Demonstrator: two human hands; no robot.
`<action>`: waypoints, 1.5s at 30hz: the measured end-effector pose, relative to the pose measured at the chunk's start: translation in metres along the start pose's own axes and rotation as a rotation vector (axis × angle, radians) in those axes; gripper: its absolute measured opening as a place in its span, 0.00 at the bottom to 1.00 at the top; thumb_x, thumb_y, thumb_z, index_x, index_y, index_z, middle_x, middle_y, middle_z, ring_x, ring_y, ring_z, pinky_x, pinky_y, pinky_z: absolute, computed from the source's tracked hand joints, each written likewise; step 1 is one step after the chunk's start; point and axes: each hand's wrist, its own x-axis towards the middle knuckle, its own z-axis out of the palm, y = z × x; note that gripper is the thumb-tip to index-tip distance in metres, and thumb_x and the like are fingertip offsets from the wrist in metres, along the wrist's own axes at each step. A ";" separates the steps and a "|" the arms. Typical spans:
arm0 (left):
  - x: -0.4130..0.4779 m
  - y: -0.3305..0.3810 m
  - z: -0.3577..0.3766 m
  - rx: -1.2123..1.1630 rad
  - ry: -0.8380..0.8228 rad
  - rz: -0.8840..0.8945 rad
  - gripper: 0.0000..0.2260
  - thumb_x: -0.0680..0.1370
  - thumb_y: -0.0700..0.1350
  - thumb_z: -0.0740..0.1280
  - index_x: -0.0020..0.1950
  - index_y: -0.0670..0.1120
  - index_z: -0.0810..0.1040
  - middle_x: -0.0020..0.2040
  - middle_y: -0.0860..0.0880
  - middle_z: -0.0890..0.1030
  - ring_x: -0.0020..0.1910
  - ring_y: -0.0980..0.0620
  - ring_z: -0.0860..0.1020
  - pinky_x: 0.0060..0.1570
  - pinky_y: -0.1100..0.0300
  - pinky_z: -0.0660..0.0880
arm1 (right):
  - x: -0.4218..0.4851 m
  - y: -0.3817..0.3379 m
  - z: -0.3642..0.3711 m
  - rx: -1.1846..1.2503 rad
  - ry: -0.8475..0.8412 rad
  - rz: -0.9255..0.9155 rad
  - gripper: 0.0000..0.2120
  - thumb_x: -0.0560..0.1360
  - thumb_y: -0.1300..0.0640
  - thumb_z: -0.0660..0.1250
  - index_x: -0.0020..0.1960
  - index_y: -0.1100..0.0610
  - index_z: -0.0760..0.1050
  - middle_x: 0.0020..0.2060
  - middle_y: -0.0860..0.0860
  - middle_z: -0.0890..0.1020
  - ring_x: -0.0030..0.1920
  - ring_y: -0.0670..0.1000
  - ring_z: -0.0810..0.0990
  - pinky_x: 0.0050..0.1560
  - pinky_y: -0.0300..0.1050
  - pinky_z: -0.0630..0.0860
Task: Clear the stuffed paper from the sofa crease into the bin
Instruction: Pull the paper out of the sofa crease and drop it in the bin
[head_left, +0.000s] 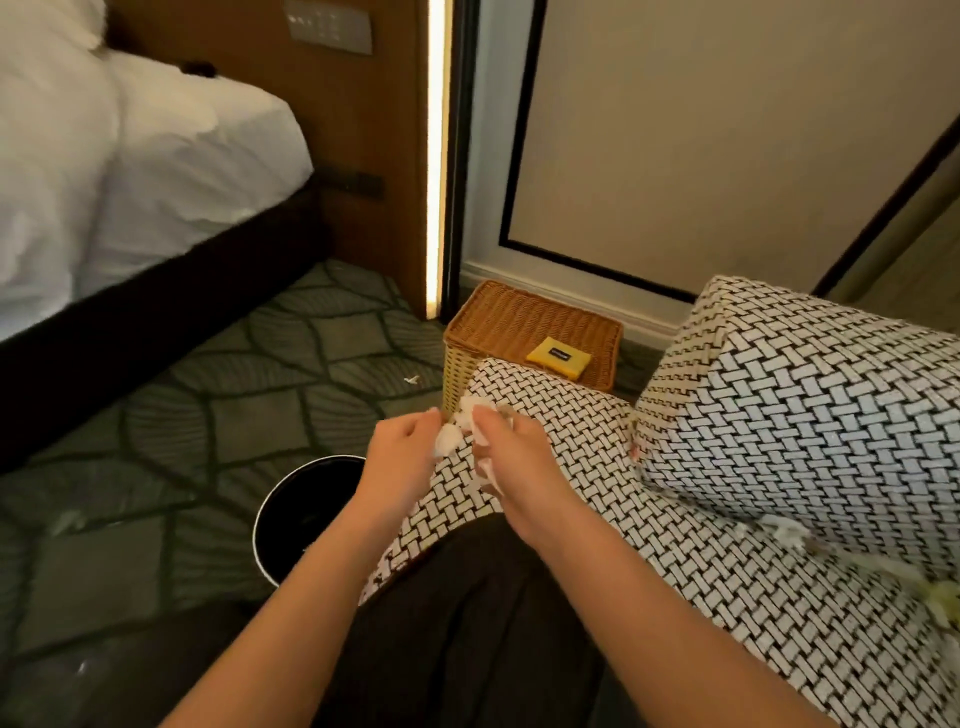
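Both arms reach forward; left hand (402, 447) and right hand (511, 467) clutch crumpled paper (462, 426) over the sofa (779, 415).

Bin (304, 499) mouth, lower centre-left, lies open from the carpet (182, 415) side; left forearm (358, 525) overlaps its right rim.

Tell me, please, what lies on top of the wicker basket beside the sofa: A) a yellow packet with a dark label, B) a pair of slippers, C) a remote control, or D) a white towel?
A: a flat yellow packet with a dark label lies on the lid of the wicker basket.
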 end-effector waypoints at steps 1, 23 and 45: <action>0.003 -0.005 -0.012 -0.010 0.029 -0.013 0.18 0.80 0.45 0.57 0.29 0.45 0.65 0.23 0.52 0.63 0.22 0.55 0.62 0.25 0.61 0.58 | 0.007 0.003 0.013 -0.026 -0.021 0.005 0.10 0.78 0.57 0.58 0.40 0.52 0.73 0.34 0.48 0.75 0.34 0.45 0.71 0.36 0.39 0.67; 0.129 -0.154 -0.115 0.158 0.258 -0.385 0.09 0.76 0.39 0.59 0.41 0.41 0.79 0.38 0.44 0.77 0.41 0.47 0.74 0.39 0.60 0.68 | 0.161 0.127 0.148 -0.266 -0.094 0.505 0.20 0.78 0.51 0.55 0.67 0.59 0.68 0.63 0.56 0.74 0.61 0.57 0.73 0.64 0.52 0.70; 0.020 -0.040 -0.052 0.212 -0.183 0.007 0.09 0.80 0.42 0.57 0.47 0.44 0.77 0.43 0.49 0.79 0.43 0.53 0.78 0.35 0.75 0.70 | 0.065 0.012 0.035 -0.572 -0.174 -0.100 0.11 0.79 0.58 0.57 0.55 0.55 0.76 0.51 0.50 0.79 0.54 0.49 0.77 0.56 0.46 0.74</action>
